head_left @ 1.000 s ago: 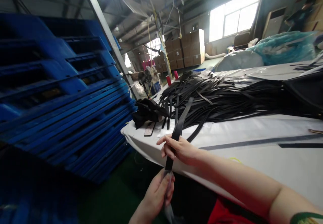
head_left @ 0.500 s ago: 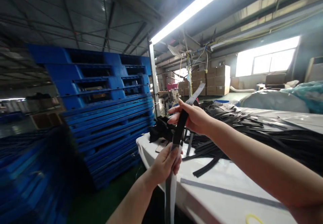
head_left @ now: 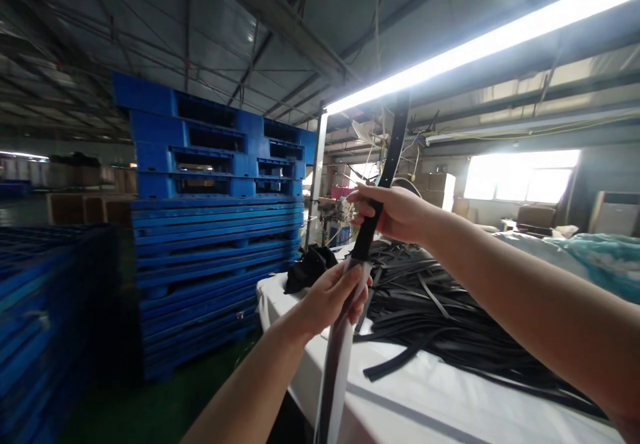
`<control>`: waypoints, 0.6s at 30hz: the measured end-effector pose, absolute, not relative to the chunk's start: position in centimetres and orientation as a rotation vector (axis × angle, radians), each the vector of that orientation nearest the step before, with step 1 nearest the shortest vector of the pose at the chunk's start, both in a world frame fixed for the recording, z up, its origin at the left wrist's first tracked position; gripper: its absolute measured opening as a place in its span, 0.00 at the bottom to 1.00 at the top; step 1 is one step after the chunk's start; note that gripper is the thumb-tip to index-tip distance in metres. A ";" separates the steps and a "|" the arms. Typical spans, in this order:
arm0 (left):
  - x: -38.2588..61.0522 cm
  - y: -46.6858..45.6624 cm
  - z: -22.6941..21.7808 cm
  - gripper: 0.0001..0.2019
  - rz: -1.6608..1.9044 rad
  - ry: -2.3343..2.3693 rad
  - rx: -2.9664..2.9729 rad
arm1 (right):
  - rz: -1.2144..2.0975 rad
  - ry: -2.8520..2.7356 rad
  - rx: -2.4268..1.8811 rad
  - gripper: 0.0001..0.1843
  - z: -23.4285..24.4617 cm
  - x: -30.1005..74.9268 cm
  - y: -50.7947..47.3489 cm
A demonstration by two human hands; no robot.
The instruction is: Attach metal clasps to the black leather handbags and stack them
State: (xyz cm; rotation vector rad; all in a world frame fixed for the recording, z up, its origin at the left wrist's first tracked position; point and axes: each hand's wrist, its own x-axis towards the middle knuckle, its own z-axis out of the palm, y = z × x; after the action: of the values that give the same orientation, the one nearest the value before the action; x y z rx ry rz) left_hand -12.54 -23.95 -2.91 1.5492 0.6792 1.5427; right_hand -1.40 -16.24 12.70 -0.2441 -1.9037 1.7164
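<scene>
A long black strap (head_left: pixel 369 239) with a row of small holes runs up through both my hands. Its upper end stands above my right hand (head_left: pixel 393 211), whose thumb and fingers are closed around it. Lower down, my left hand (head_left: pixel 331 296) pinches the strap where a pale grey-white lower length (head_left: pixel 336 371) begins and hangs toward the bottom edge. Just beyond my hands, a heap of loose black strips (head_left: pixel 415 311) lies on the white-covered table (head_left: pixel 400 401).
Stacked blue pallets (head_left: pixel 215 231) rise to the left, with more pallets (head_left: pixel 45 284) nearer. A black bundle (head_left: pixel 310 267) rests on the table's far left corner. A metal post (head_left: pixel 316 171) stands behind it. Teal plastic wrapping (head_left: pixel 597 257) lies at the right; a lit tube (head_left: pixel 480 44) hangs overhead.
The strap's upper end now reaches much higher above my right hand and shows black instead of its pale face. Both hands still grip it. The view has shifted, moving the pallets rightward.
</scene>
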 end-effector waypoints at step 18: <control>-12.5 -22.1 -12.9 0.34 1.066 0.330 1.220 | 1.681 -1.885 -0.488 0.21 7.4 -1.4 -14.7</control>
State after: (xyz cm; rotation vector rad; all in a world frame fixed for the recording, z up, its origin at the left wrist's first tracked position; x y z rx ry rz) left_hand -12.50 -22.12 -12.87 1.2199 0.3304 1.0664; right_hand -1.36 -14.71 7.43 -0.4879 -1.8849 1.6811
